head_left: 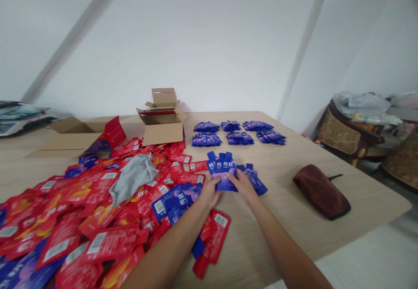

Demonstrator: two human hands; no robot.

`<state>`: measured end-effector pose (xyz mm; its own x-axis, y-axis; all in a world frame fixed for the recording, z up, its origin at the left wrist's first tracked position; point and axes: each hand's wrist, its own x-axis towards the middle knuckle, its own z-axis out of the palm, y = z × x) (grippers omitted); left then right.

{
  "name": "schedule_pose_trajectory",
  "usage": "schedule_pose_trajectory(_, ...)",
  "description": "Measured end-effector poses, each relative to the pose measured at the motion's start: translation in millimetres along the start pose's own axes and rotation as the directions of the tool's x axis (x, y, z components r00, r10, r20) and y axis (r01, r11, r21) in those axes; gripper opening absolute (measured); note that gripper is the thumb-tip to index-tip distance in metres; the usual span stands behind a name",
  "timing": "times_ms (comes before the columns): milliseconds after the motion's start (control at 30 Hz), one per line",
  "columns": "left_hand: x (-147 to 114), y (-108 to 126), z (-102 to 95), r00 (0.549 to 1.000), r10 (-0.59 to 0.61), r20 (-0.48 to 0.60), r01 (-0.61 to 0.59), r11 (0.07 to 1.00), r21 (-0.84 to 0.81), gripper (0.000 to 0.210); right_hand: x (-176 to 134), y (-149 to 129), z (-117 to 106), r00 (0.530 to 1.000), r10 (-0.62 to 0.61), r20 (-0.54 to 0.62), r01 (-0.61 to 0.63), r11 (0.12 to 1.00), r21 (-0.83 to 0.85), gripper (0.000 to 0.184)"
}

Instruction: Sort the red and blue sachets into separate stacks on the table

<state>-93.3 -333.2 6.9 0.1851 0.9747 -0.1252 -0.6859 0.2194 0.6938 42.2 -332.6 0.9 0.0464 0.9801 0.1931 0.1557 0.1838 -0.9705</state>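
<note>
Between my two hands I hold a small fan of blue pouches point(222, 167) with white lettering, just above the table. My left hand point(210, 189) grips their lower left side, fingers partly hidden beneath them. My right hand point(243, 185) pinches the lower right side with the thumb on the front. Just behind my right hand, more blue pouches point(256, 180) lie on the table. Left of my left hand, loose blue pouches point(178, 199) rest on a wide heap of red pouches point(107, 219). A grey cloth point(133, 176) lies on that heap.
Several fanned blue pouch piles point(240, 138) stand in two rows at the back of the table point(277, 241). Open cardboard boxes point(163, 133) and another box point(75, 139) stand at the back left. A dark brown fabric pouch point(321, 191) lies at right. Chairs point(339, 130) stand beyond the table.
</note>
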Motion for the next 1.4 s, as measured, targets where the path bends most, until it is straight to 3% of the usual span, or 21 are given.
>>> schedule_pose_trajectory(133,-2.1,-0.5,4.3,1.000,0.016,-0.001,-0.016,0.995,0.102,0.043,-1.2,-1.7,-1.6,0.999,0.030,-0.027,-0.025,0.985,0.173,0.043)
schedule_pose_trajectory(267,-3.5,2.4,11.2,0.999,-0.052,0.010,0.050,0.989,0.138,0.032,-0.9,-4.9,-9.7,0.994,0.021,-0.107,0.005,0.972,0.236,0.040)
schedule_pose_trajectory(433,-4.2,10.1,16.2,0.999,-0.024,-0.044,0.033,0.978,0.205,0.027,5.9,-0.1,-23.4,0.970,0.067,-0.234,0.002,0.960,0.280,0.040)
schedule_pose_trajectory(500,-3.5,16.5,14.5,0.999,-0.006,-0.038,0.014,0.976,0.216,0.027,9.2,4.6,-31.7,0.946,0.077,-0.315,-0.022,0.985,0.173,0.045)
schedule_pose_trajectory(600,-1.9,31.0,10.1,1.000,0.001,-0.024,0.005,0.966,0.258,0.028,11.9,9.4,-42.2,0.918,-0.013,-0.396,-0.037,0.992,-0.118,0.061)
schedule_pose_trajectory(667,-0.8,42.7,7.1,0.998,0.005,-0.060,0.013,0.956,0.293,0.025,12.1,9.8,-45.2,0.918,-0.074,-0.389,-0.044,0.957,-0.286,0.071)
schedule_pose_trajectory(800,0.3,64.1,0.9,0.982,0.036,-0.185,0.030,0.940,0.340,0.016,11.8,10.2,-44.5,0.937,-0.082,-0.340,-0.114,0.848,-0.518,0.079)
schedule_pose_trajectory(967,-2.5,83.6,-12.8,0.977,0.097,-0.189,-0.027,0.939,0.342,0.021,11.5,17.9,-46.6,0.930,-0.234,-0.282,-0.075,0.631,-0.772,0.060)
schedule_pose_trajectory(1100,-5.7,101.3,-28.8,0.968,0.125,-0.219,-0.043,0.938,0.345,0.025,8.7,7.3,-45.3,0.899,-0.336,-0.280,-0.079,0.504,-0.860,0.046)
schedule_pose_trajectory(1200,-7.6,115.4,-39.9,0.957,0.154,-0.247,-0.054,0.928,0.368,0.025,2.8,-16.6,-28.6,0.901,-0.399,-0.169,0.048,0.478,-0.877,0.043)
schedule_pose_trajectory(1300,-10.0,126.1,-47.6,0.947,0.205,-0.248,-0.101,0.921,0.376,0.022,-8.7,-40.2,7.5,0.910,-0.378,0.168,0.360,0.523,-0.773,0.037)
schedule_pose_trajectory(1367,-12.6,130.3,-51.3,0.942,0.226,-0.249,-0.118,0.916,0.383,0.020,-16.9,-48.9,37.3,0.832,-0.330,0.445,0.553,0.552,-0.624,0.035)
schedule_pose_trajectory(1400,-14.2,131.7,-53.2,0.939,0.230,-0.254,-0.116,0.912,0.394,0.019,-19.9,-50.7,51.4,0.789,-0.312,0.530,0.604,0.554,-0.573,0.037)
